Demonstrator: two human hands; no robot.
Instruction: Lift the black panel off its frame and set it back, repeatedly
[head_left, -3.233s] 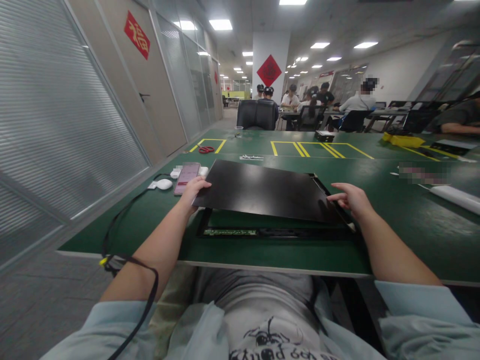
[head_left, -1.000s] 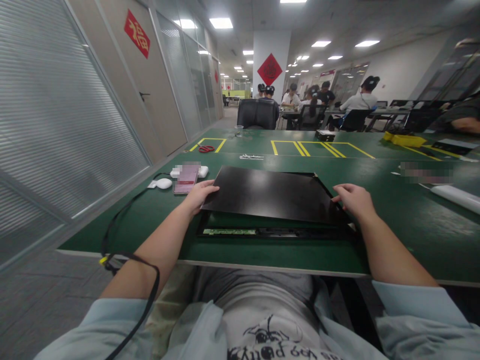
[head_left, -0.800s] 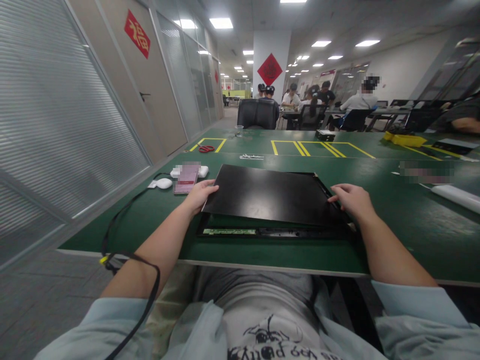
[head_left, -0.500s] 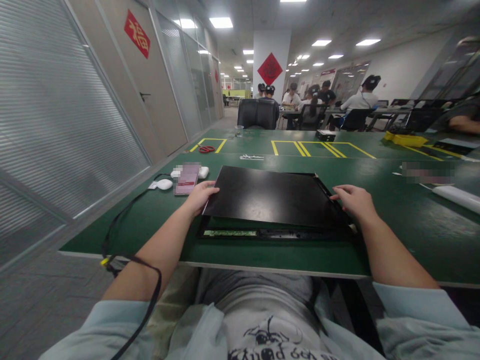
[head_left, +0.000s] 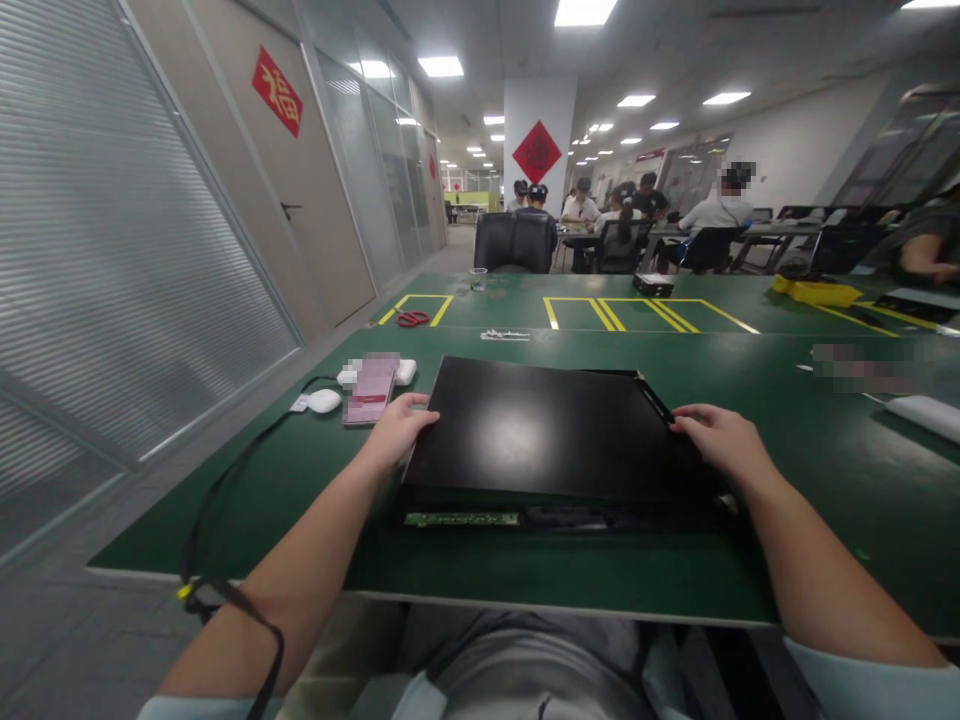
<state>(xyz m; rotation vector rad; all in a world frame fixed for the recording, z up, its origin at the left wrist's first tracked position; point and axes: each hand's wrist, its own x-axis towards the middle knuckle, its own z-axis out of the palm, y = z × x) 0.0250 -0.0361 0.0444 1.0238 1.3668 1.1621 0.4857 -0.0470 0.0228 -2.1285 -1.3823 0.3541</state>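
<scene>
Where it lies on the green desk, at 12 o'clock from the person, the thin glossy black rectangular panel rests over a black frame with a green circuit strip showing at its 6 o'clock edge. Judged light, slightly flexible, fragile and slippery-faced, it is best held by opposite side edges. The grip of the left hand is closed on the 9 o'clock edge, thumb on top. The right hand lies on the 3 o'clock edge; whether its fingers close beneath cannot be told. A pink phone lies at 10 o'clock.
</scene>
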